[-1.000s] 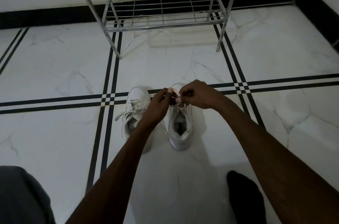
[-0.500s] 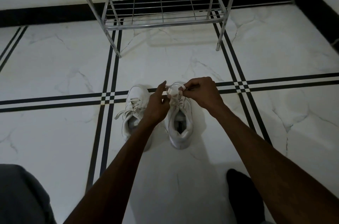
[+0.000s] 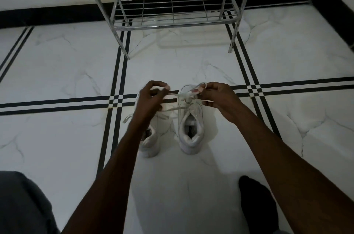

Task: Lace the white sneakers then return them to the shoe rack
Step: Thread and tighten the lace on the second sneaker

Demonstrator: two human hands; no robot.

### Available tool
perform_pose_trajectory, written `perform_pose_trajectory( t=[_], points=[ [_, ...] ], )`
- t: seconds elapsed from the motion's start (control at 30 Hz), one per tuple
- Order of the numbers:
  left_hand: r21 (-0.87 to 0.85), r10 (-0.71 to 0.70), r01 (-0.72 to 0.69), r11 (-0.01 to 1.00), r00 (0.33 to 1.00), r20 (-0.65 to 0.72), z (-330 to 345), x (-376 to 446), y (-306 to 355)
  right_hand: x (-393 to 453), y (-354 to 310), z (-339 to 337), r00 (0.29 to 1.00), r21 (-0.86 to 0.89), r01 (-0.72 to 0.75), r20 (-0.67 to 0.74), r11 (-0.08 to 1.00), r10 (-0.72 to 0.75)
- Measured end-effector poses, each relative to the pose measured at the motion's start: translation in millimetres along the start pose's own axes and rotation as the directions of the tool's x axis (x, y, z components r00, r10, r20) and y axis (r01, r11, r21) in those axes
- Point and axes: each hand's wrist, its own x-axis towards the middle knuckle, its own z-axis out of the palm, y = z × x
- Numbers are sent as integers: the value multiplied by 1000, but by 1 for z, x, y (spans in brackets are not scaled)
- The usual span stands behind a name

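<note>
Two white sneakers stand side by side on the marble floor, heels toward me. The right sneaker [image 3: 190, 128] has its white lace [image 3: 181, 96] stretched sideways above its tongue. My left hand [image 3: 151, 99] pinches one end of that lace, and it covers the front of the left sneaker [image 3: 153, 138]. My right hand [image 3: 216, 96] pinches the other end, which forms a small loop by the fingers. A loose lace end trails from the left sneaker onto the floor. The metal shoe rack [image 3: 172, 23] stands beyond the shoes, its lower shelf bare.
White marble floor [image 3: 57, 73] with black inlay lines spreads around the shoes. A black skirting runs along the wall behind the rack. My dark socked foot [image 3: 256, 205] rests at the lower right and a grey trouser knee [image 3: 21, 205] at the lower left.
My hands, close together over the right sneaker a second ago, have pulled apart sideways, drawing the lace taut between them. My left hand now sits above the left sneaker.
</note>
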Motion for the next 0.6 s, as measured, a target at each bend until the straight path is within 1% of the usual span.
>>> perform_pose_trajectory(
  t=[0.07, 0.1, 0.17, 0.2, 0.23, 0.27, 0.3, 0.33, 0.37, 0.4, 0.47, 0.5, 0.53, 0.57, 0.6],
  points=[
    [103, 75, -66, 993, 993, -90, -19, 4, -1, 0, 5, -8, 995, 34, -84, -46, 996, 85],
    [185, 103, -79, 980, 987, -125, -28, 6, -4, 1, 9, -14, 988, 26, -129, -83, 991, 130],
    [385, 118, -25, 923, 969, -218, -40, 4, -9, 6, 20, -24, 947, -5, -262, -194, 965, 256],
    [481, 110, 35, 876, 957, -270, -45, 3, -12, 8, 27, -30, 911, -27, -340, -260, 940, 321],
    [537, 102, 77, 840, 950, -295, -47, 2, -17, 11, 36, -36, 873, -70, -409, -320, 910, 368],
    [568, 110, 76, 820, 952, -287, -48, 2, -23, 13, 43, -41, 843, -127, -464, -366, 877, 393],
    [607, 144, 42, 793, 956, -254, -48, 3, -30, 13, 49, -44, 823, -177, -502, -398, 847, 405],
    [657, 186, -1, 754, 959, -213, -48, 4, -36, 13, 54, -46, 817, -205, -513, -413, 834, 402],
    [707, 202, -15, 707, 963, -181, -45, 5, -41, 12, 57, -45, 829, -227, -496, -411, 838, 379],
    [735, 200, -20, 678, 967, -159, -41, 7, -44, 11, 59, -44, 848, -280, -461, -418, 842, 326],
    [766, 183, -36, 641, 977, -106, -25, 5, -44, 8, 57, -41, 898, -474, -333, -423, 815, 120],
    [784, 209, -79, 616, 976, -65, -15, 3, -41, 8, 54, -39, 927, -581, -238, -375, 778, 4],
    [797, 235, -145, 587, 972, 4, -5, 2, -40, 7, 51, -37, 953, -671, -126, -287, 731, -99],
    [798, 240, -206, 567, 968, 79, 4, 0, -36, 8, 50, -34, 970, -732, -20, -179, 681, -164],
    [784, 221, -250, 567, 964, 147, 13, -1, -36, 8, 48, -30, 981, -761, 57, -77, 647, -177]
  ],
)
